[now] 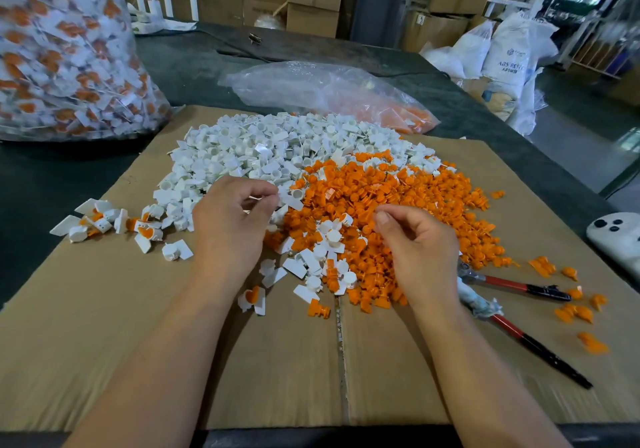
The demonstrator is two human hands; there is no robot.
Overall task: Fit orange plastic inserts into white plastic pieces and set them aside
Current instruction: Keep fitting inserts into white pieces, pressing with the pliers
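The left hand (232,219) is curled, with thumb and forefinger closed on the edge of a white piece (292,201) at its fingertips, as far as this view lets me judge. The right hand (420,239) has its fingers drawn in toward the thumb above the orange inserts (398,191). Whether it holds one I cannot tell, since the hand hides what lies inside it.

Just beyond the left hand's knuckles lies the heap of white pieces (242,149). The orange inserts spread beyond and beside the right hand, and the two heaps mix in the gap between the hands. All of it lies on a cardboard sheet (104,309) laid over the dark surface (52,184).

To the outer side of the left hand sits a small cluster of assembled pieces (114,222), white with orange showing in them. One more assembled piece (254,300) lies near the left wrist. Far beyond the left hand stands a big clear bag (62,49) packed with what look like finished ones.

Of the stock on the cardboard, only that handful reads as done, and both loose heaps are large, so most of this batch is left. The step in hand looks like pairing a white piece with an insert, with the fit itself not yet made.

Red-handled cutters (512,286) lie to the outer side of the right hand
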